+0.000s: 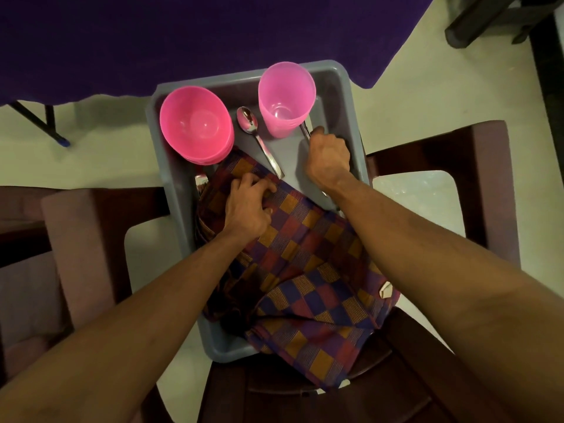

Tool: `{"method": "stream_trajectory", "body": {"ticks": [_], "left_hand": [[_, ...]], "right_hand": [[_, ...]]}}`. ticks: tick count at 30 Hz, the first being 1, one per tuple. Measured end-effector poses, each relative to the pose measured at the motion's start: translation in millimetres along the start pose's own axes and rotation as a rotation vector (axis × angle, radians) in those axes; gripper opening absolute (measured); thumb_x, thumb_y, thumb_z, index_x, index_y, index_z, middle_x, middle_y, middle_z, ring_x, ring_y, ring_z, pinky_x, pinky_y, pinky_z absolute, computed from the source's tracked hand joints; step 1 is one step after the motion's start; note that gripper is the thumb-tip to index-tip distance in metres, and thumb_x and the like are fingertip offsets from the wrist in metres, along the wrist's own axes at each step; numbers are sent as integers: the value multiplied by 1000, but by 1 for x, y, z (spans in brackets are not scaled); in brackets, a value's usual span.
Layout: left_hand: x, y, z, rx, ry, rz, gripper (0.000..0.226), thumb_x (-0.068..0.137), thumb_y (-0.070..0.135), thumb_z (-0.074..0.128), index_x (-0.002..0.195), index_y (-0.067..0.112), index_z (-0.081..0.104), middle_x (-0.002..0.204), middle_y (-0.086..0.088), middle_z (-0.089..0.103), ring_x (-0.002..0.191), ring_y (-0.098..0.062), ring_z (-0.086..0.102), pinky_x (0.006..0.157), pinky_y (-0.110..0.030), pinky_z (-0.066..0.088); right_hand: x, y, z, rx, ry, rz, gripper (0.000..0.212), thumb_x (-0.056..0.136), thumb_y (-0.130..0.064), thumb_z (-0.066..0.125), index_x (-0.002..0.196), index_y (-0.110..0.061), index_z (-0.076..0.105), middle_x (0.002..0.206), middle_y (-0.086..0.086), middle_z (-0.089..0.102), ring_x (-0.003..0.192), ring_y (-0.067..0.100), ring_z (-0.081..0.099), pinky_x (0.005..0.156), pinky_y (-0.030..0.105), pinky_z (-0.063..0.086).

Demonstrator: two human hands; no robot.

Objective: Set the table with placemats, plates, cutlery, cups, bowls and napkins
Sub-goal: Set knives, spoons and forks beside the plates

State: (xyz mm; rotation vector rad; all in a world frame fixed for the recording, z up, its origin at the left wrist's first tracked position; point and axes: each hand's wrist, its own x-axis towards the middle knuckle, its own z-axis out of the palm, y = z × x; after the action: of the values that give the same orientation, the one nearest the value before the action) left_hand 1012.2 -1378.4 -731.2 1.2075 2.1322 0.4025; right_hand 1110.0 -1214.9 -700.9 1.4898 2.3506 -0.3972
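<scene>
Two hands in grey tub (291,148), both gripping.
Left hand (247,206) bunches checked cloth (305,239) at tub's near end; right hand (328,157) curls round cutlery piece (305,132), long axis running from pink cup (285,99) toward wrist.

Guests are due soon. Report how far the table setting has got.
Barely begun. Done: nothing from the grey tub shows on the purple table. In hand: the left hand grips the checked cloth; the right hand holds a metal utensil beside the pink cups. Left: pink bowls, cups, spoon sit in the tub; no plates visible.
</scene>
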Motion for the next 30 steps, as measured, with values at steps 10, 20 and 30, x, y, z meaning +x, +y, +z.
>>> {"method": "stream_trajectory", "body": {"ticks": [10,20,30], "left_hand": [[2,3,-5,5,-16,-19,47,78,12,80,120,24,64,127,-2,49,121,-27,40,96,-41,47],[-1,19,-16,-262,-97,-41,42,87,29,75,126,22,60,121,-2,53,116,-22,52,101,-37,45],[-47,121,-65,-1248,-305,-329,40,105,43,42,134,18,54,112,-2,67,90,-15,66,76,-35,57]], "right_hand": [[1,-3,-7,35,-57,25,64,90,-3,65,143,-5,29,120,23,65,110,43,65,85,45,55],[-28,15,-24,261,-3,49,53,95,-5,56,142,-1,31,129,22,62,117,42,62,98,46,48],[-135,17,-89,1071,-266,12,45,89,7,43,124,-16,59,111,8,70,93,25,74,70,43,64]]}}
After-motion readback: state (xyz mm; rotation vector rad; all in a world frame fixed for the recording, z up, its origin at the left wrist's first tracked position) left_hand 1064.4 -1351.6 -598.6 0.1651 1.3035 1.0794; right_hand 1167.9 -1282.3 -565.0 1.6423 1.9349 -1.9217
